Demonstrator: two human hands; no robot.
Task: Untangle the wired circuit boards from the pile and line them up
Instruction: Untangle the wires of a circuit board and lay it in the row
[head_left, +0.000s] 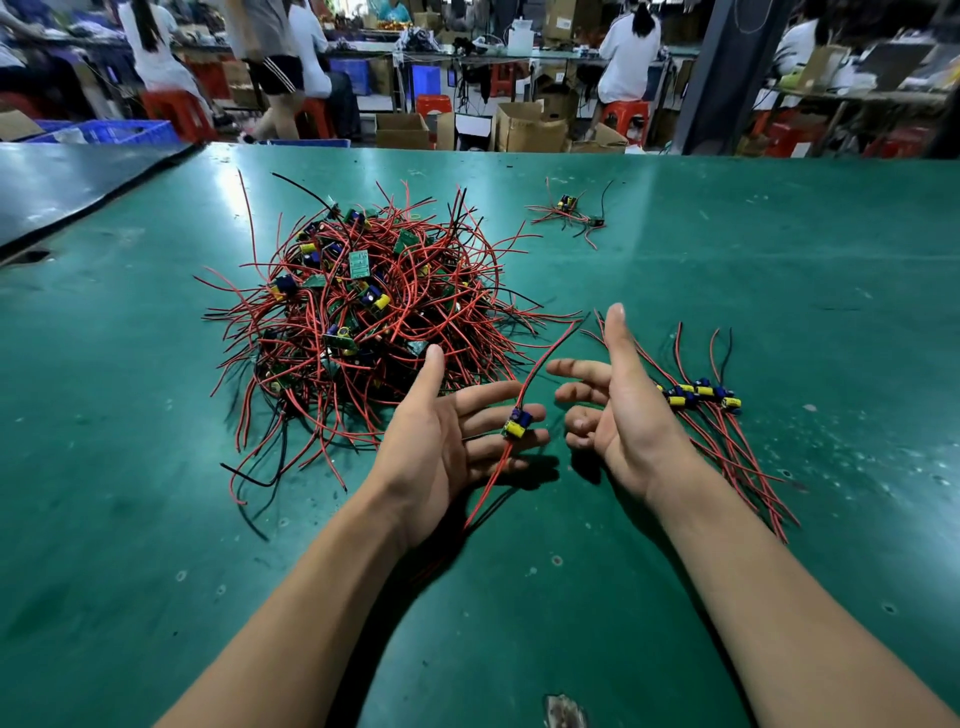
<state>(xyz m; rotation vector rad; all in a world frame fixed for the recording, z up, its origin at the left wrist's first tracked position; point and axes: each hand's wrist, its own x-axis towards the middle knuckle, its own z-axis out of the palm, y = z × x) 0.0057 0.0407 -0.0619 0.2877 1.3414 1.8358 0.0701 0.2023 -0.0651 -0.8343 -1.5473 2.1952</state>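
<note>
Red-wired circuit board on left hand, markings unreadable.

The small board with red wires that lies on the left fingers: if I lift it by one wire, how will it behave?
Probably floppy: its red wires bend and droop past the left hand. The board seems light, since it rests on open fingers. Lifted by a wire, it would likely dangle and swing.

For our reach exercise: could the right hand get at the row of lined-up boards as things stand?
Probably yes: the right hand is open and empty, and the row of boards lies just beside it, nothing between.
</note>
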